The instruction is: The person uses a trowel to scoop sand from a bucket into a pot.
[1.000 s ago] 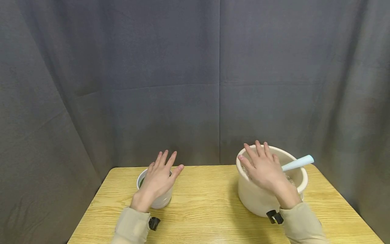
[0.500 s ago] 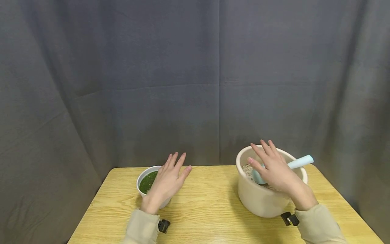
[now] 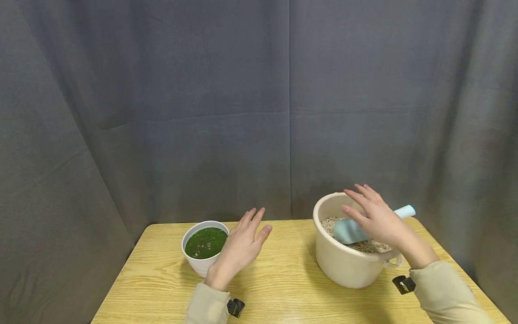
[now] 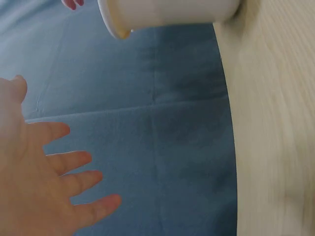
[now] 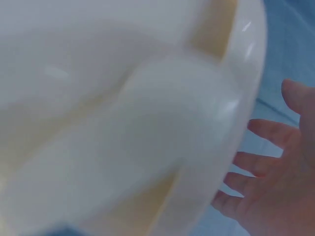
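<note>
My left hand (image 3: 240,249), fingers spread and holding nothing, hovers at the right side of a small white pot (image 3: 201,266) with a dark green, speckled filling (image 3: 205,242). My right hand (image 3: 382,220) is held over the right rim of a large cream bucket (image 3: 348,267), its fingers extended. A light blue scoop (image 3: 350,231) lies in the bucket on pale brown grainy material (image 3: 368,246); the hand overlaps part of its handle (image 3: 405,211) in the head view. In the right wrist view, the bucket (image 5: 147,137) looms blurred beside the extended fingers (image 5: 253,162).
Both containers stand on a light wooden table (image 3: 279,288). Grey curtains (image 3: 226,112) enclose its back and sides. Below the right rim, the bucket has a side handle (image 3: 392,262). A black strap piece (image 3: 236,308) shows at the left cuff, another (image 3: 404,284) at the right.
Both hands have shifted rightward with fingers still extended. The green filling and the scoop's blade, covered by the hands before, now show. Pot, bucket and scoop have stayed put.
</note>
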Action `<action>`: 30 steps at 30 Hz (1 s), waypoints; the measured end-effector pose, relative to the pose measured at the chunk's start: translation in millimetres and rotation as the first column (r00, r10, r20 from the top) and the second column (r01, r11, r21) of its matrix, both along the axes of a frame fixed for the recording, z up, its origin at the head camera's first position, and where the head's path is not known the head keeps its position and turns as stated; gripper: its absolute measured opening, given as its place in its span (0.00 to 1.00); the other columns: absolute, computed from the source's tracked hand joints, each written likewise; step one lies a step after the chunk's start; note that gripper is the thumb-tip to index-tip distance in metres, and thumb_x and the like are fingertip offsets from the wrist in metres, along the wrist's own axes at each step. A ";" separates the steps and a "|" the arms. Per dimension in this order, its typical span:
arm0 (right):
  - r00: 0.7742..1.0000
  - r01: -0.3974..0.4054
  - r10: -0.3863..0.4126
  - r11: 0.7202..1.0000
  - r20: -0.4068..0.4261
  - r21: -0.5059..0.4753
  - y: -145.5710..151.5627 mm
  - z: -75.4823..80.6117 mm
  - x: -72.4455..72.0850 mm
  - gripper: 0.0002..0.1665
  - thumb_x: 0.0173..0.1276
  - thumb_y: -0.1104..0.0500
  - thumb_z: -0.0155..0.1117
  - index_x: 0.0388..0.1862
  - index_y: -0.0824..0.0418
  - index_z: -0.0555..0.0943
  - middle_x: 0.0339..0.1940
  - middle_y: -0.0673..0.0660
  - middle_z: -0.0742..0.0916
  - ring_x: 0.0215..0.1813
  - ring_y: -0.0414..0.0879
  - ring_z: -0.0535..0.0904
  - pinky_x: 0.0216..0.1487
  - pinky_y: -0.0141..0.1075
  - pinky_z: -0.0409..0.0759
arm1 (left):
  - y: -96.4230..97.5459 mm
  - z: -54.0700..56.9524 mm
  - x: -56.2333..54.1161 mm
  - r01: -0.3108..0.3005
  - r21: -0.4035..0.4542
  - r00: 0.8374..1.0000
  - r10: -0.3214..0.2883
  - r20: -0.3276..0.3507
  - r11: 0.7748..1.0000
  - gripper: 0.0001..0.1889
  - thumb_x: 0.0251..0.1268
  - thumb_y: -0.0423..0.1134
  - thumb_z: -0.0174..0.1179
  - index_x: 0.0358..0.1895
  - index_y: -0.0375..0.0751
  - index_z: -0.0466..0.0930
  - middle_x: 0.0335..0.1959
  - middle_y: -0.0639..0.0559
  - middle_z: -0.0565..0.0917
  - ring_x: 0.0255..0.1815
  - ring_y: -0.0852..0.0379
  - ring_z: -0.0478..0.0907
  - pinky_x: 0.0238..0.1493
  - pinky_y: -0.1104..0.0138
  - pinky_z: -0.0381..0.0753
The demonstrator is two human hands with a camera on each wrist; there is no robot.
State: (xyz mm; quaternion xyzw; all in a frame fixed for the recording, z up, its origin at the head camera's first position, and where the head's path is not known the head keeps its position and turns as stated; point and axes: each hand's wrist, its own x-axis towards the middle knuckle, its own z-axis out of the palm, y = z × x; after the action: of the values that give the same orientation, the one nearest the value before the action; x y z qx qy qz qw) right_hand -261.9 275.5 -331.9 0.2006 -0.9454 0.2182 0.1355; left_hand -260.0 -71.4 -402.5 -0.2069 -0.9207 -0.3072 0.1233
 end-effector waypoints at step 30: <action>0.995 0.069 -0.039 0.945 -0.097 0.321 99.6 8.0 0.1 0.27 0.69 0.49 0.65 0.57 0.68 0.80 0.56 0.73 0.80 0.58 0.70 0.74 0.53 0.66 0.72 | 98.7 -36.6 -6.9 0.179 0.428 0.960 -0.253 0.123 0.886 0.33 0.66 0.52 0.63 0.72 0.46 0.66 0.53 0.48 0.80 0.51 0.53 0.79 0.46 0.65 0.80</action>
State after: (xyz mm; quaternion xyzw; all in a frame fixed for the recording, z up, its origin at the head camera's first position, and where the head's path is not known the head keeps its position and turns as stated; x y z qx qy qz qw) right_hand -261.8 375.1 -323.9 0.2036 -0.9666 0.0472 0.1486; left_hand -266.9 27.3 -439.1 -0.2499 -0.8132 -0.5235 0.0476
